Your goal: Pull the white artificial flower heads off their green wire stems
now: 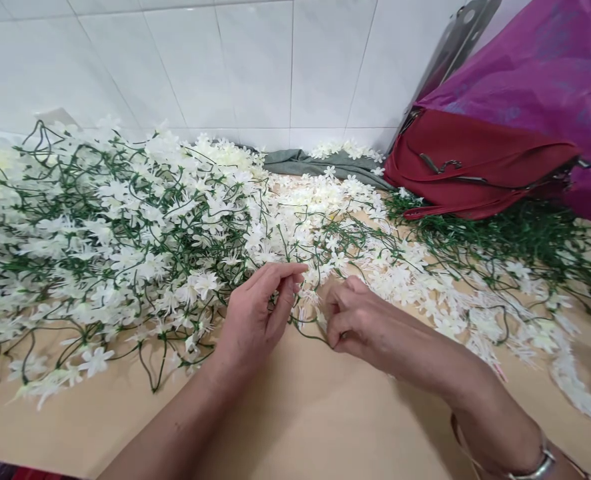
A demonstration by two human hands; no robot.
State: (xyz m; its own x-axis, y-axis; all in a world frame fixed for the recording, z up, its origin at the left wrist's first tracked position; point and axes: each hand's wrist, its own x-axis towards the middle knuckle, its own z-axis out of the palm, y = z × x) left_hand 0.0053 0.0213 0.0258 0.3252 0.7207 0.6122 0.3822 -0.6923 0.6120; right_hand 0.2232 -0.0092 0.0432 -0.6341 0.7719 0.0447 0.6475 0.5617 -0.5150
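My left hand [263, 307] is closed, thumb and forefinger drawn together beside some white petals; what sits between them is hidden. Just across from it, my right hand [358, 317] is pinched on a thin green artificial flower stem [311, 337], which curves over the table toward the left hand. White artificial flowers [195, 287] with green stems are heaped behind and left of my left hand. Loose white petals [395, 273] lie behind and to the right of my right hand.
A brown table [300, 413] bears everything. On the right stand a red handbag [475, 160] and a purple plastic bag [540, 73], with bare green stems [505, 233] below them. Grey-green cloth [320, 165] lies along the white tiled wall [255, 67].
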